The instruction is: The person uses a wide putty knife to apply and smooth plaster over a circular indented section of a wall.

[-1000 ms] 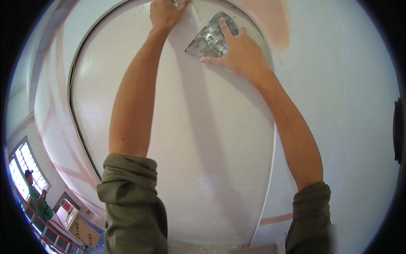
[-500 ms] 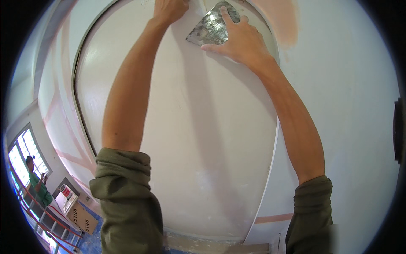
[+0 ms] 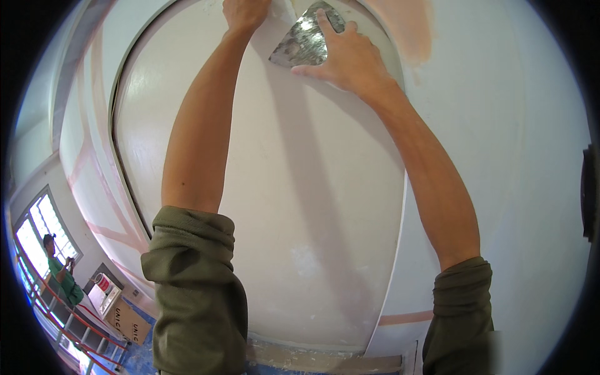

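A wide putty knife (image 3: 303,45) with a smeared metal blade lies close against the pale wall panel (image 3: 250,250) near its top. My right hand (image 3: 353,59) grips it, with the index finger and thumb spread along the blade. Left of it, my left hand (image 3: 247,14) is closed near the upper edge of the picture. Part of its fingers is cut off, and I cannot make out what it holds. Between the two hands a light wedge-shaped patch shows on the panel.
A curved dark gap (image 3: 115,94) bounds the panel on its left. An orange-pink patch (image 3: 409,31) marks the wall at upper right. At lower left are a person in green (image 3: 62,275), a ladder (image 3: 75,325), a cardboard box (image 3: 128,320) and a red-and-white bucket (image 3: 103,282).
The whole view has shifted slightly. Both hands appear a little further left and higher in the picture, with the putty knife still in my right hand.
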